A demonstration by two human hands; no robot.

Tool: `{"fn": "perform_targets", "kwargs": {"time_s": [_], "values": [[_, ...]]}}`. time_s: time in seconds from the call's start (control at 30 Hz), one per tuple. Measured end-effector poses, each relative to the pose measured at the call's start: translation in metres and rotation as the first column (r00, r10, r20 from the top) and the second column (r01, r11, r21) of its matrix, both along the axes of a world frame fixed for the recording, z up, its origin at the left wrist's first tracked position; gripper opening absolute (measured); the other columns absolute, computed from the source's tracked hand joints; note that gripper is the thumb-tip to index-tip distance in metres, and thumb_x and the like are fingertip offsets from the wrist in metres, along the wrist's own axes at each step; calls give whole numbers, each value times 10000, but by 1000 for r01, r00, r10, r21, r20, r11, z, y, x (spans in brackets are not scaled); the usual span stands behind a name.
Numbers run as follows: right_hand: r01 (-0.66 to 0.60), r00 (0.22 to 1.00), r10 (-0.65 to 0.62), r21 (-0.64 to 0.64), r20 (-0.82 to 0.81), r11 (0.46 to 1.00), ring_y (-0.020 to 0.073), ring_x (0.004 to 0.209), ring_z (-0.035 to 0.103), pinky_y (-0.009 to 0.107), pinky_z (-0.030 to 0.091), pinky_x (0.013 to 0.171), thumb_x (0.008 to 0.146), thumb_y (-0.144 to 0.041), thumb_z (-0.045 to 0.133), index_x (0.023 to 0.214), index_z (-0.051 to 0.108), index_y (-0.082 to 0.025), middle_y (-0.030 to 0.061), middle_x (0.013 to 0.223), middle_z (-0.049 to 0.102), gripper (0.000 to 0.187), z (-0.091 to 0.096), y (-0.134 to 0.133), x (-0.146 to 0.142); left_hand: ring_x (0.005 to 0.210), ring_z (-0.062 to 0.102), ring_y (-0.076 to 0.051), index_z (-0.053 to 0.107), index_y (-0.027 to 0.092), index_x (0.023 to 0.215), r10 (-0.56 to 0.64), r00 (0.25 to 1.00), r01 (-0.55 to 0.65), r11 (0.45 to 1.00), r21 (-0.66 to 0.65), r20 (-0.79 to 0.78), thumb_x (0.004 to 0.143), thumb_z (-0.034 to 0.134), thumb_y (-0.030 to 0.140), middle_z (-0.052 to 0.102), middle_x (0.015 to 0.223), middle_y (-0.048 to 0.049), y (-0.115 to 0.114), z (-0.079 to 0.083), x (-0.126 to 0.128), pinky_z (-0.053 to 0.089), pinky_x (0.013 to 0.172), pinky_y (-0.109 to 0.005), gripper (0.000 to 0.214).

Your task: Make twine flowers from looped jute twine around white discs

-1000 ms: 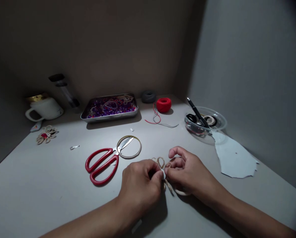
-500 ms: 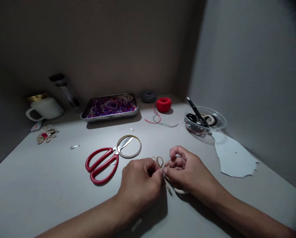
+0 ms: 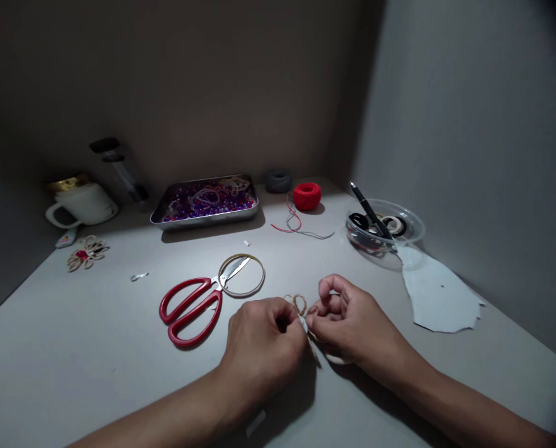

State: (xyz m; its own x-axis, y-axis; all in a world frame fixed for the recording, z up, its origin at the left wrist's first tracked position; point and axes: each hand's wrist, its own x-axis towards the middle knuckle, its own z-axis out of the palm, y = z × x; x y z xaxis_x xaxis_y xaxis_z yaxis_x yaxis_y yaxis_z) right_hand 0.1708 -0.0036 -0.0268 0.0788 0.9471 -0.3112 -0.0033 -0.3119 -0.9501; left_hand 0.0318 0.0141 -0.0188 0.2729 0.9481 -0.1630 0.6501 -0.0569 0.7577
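My left hand [image 3: 266, 336] and my right hand [image 3: 352, 320] meet at the front centre, just above the table, fingertips almost touching. Both are pinched closed on a small looped piece of tan twine, whose loops [image 3: 299, 303] stick up between them. A small white scrap [image 3: 303, 323] shows at the left fingertips. Twine ends [image 3: 315, 354] hang down toward me. Fingers hide the middle of the piece. Under my right hand a pale rounded thing [image 3: 338, 359] is partly covered. Left of my hands lie red-handled scissors [image 3: 185, 343], with a thin hoop [image 3: 262, 285] around their blades.
Behind stand a metal tray [image 3: 208, 220] of purple and red beads, a red thread ball [image 3: 306, 196] and a grey one [image 3: 278, 181]. A clear bowl [image 3: 418, 231] with a pen and white sheet [image 3: 436, 298] are right. A twine flower [image 3: 86, 254] and mug [image 3: 91, 205] are left.
The white scrap between my fingertips shows more, as my right fingertips have shifted slightly off my left ones. The rest of the table is unchanged.
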Motion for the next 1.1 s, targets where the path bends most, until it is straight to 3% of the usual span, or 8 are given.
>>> {"fn": "perform_targets", "kwargs": {"time_s": [0.37, 0.57, 0.8, 0.97, 1.1], "values": [[5, 1000, -5, 12, -13, 1000, 48, 392, 391, 151, 297, 362, 582, -134, 592, 728, 353, -231, -101, 534, 499, 297, -3, 0, 1, 525, 498, -136, 611, 181, 587, 4, 999, -4, 1000, -9, 36, 702, 526, 282, 580, 548, -1, -2, -2, -1, 343, 495, -235, 176], [8, 999, -9, 15, 52, 1000, 59, 409, 407, 157, 306, 378, 597, -139, 596, 720, 363, -229, -99, 524, 484, 278, -1, 0, 0, 507, 489, -125, 603, 176, 563, 12, 1000, -13, 1000, 17, 27, 685, 501, 216, 564, 525, 3, -2, -3, 1, 339, 491, -226, 164], [26, 997, -27, -22, -74, 999, 40, 337, 339, 147, 261, 323, 576, -160, 602, 730, 338, -241, -126, 487, 461, 316, 1, 1, 1, 482, 445, -105, 563, 167, 552, 59, 995, -58, 998, -8, 83, 663, 495, 194, 524, 496, 20, -3, -4, -2, 326, 455, -206, 133], [39, 990, -44, -42, -134, 998, 61, 389, 423, 181, 394, 382, 577, -160, 631, 757, 339, -233, -118, 501, 494, 350, 5, 3, 5, 482, 445, -97, 540, 162, 563, 126, 973, -126, 992, -11, 191, 671, 495, 201, 540, 509, 18, -1, -5, -4, 351, 457, -197, 124], [23, 999, -25, -47, -48, 999, 79, 401, 452, 212, 426, 399, 631, -213, 632, 816, 400, -220, -86, 525, 534, 297, 3, 3, 7, 478, 433, -97, 518, 169, 550, 178, 974, -182, 983, 19, 140, 650, 491, 183, 512, 486, 33, 6, 0, -9, 343, 460, -201, 104]]}}
